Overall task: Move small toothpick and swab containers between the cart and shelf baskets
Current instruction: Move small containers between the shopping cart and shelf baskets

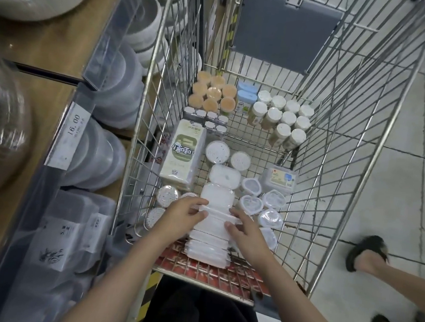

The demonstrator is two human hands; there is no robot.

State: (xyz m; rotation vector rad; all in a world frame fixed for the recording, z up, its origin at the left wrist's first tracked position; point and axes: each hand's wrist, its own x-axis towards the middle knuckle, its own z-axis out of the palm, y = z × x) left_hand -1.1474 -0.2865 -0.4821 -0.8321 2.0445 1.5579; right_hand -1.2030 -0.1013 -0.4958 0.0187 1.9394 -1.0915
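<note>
— Where are the hands?

— Both are low in the middle of the frame, inside the wire cart point(355, 136). The left hand point(179, 219) and the right hand point(245, 230) flank a row of flat white rectangular containers point(217, 204) that runs up the centre of the cart floor.

— And the grip?

— Each hand has curled fingers on the sides of the same container in the row, the left from the left edge, the right from the right edge. So the grip is narrow, holding that container between the two hands.

— What else lies in the cart?

— Around the row, round clear tubs point(273, 200) sit to its right, and perforated round lids point(168, 195) to its left. A green-and-cream pack point(184, 153) lies left of centre. Further up the frame stand orange-capped jars point(213, 92) at the left, two pale blue jars point(245, 96) in the middle, and white-capped jars point(283, 115) at the right.

— And outside the cart?

— At the left of the frame a shelf point(49, 54) holds stacked clear plastic boxes point(97, 157), with a price tag point(73, 127) reading 16.00. At the lower right, feet in dark slippers point(365, 251) stand on the tiled floor point(407, 191).
</note>
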